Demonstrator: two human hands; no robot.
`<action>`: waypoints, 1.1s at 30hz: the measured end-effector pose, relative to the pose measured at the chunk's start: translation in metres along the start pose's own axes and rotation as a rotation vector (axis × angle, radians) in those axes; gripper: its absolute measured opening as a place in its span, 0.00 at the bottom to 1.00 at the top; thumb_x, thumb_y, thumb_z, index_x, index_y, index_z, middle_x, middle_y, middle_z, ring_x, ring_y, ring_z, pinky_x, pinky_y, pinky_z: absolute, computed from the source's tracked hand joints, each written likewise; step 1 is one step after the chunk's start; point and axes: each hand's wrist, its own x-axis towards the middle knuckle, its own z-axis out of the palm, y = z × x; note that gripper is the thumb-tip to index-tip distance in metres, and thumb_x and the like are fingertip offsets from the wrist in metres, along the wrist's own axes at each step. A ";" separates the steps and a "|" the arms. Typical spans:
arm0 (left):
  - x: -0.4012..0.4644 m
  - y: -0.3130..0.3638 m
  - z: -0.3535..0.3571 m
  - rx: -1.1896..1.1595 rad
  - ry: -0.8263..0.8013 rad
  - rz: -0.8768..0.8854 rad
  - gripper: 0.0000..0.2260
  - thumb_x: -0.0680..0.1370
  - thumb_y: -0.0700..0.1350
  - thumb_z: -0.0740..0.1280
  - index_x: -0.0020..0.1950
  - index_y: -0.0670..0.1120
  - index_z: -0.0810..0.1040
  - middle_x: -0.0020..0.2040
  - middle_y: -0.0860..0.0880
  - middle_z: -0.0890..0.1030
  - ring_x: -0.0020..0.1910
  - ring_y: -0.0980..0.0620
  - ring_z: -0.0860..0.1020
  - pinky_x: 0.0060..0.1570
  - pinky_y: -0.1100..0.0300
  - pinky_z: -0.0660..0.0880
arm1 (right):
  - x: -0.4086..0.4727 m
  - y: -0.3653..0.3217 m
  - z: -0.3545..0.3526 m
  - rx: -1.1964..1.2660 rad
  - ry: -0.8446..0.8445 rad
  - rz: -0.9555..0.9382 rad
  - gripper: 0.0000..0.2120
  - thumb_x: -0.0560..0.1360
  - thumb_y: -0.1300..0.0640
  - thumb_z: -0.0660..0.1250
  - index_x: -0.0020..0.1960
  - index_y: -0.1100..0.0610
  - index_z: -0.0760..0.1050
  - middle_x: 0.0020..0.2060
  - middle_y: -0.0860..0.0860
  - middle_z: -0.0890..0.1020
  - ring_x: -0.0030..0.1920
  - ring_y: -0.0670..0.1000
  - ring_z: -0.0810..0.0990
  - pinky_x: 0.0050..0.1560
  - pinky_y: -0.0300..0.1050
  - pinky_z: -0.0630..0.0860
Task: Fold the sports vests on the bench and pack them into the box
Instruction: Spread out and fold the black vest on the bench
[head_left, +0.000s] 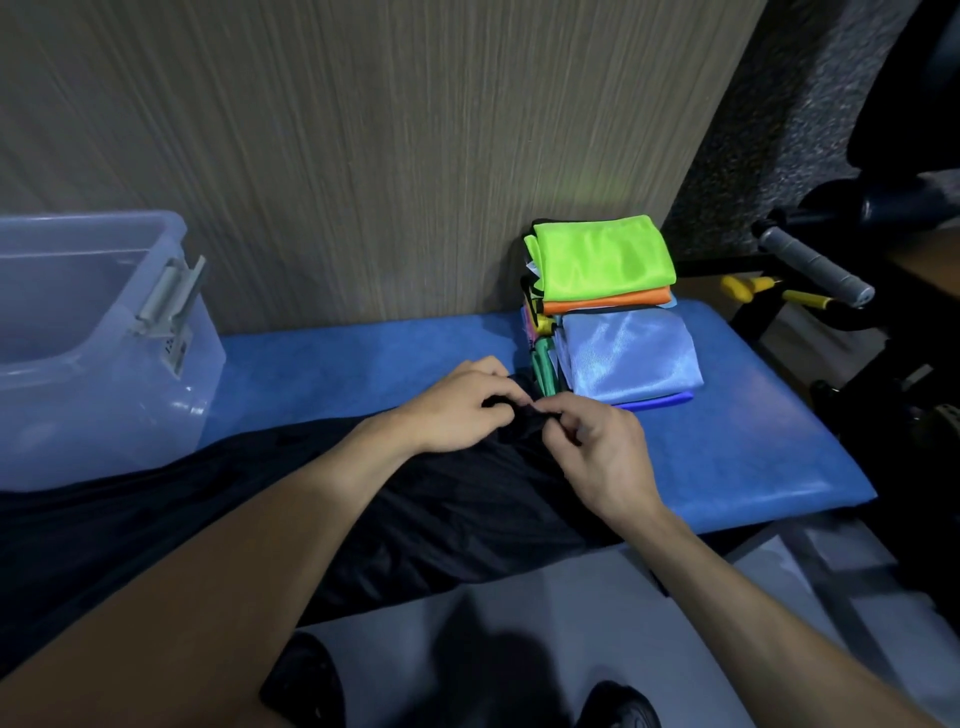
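Observation:
A black sports vest (426, 514) lies spread across the blue padded bench (753, 441), hanging over its front edge. My left hand (462, 410) and my right hand (592, 447) both pinch the vest's far right corner, close together. Behind them stand folded vests: a neon green one (602, 257) on an orange one (608, 300), and a light blue one (628, 356) on a darker blue one in front. A clear plastic box (93, 332) sits on the bench at the left, open, with nothing visible inside.
A wood-grain wall panel (363, 156) backs the bench. Dark gym equipment with a grey-gripped handle (815, 265) and yellow parts stands to the right. Grey floor and my dark shoes (306, 686) lie below the bench edge.

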 end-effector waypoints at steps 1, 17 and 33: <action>0.000 0.002 -0.001 -0.005 -0.030 -0.014 0.14 0.79 0.47 0.63 0.62 0.57 0.81 0.54 0.57 0.71 0.62 0.52 0.67 0.70 0.48 0.64 | -0.001 0.000 0.000 0.060 -0.001 -0.005 0.12 0.75 0.63 0.69 0.51 0.48 0.84 0.27 0.45 0.71 0.28 0.46 0.69 0.34 0.43 0.70; -0.005 0.005 -0.021 -0.213 0.036 0.021 0.11 0.79 0.50 0.72 0.40 0.47 0.76 0.40 0.54 0.75 0.39 0.56 0.74 0.46 0.56 0.69 | -0.006 0.006 -0.003 0.047 0.010 0.075 0.07 0.77 0.59 0.68 0.52 0.49 0.81 0.28 0.50 0.73 0.29 0.52 0.72 0.36 0.53 0.75; -0.010 0.004 -0.023 0.001 0.284 0.068 0.22 0.77 0.52 0.74 0.32 0.46 0.65 0.25 0.55 0.66 0.28 0.58 0.67 0.30 0.65 0.60 | -0.002 -0.003 -0.005 -0.435 -0.114 -0.175 0.13 0.74 0.56 0.71 0.58 0.51 0.78 0.49 0.49 0.69 0.48 0.55 0.73 0.38 0.51 0.75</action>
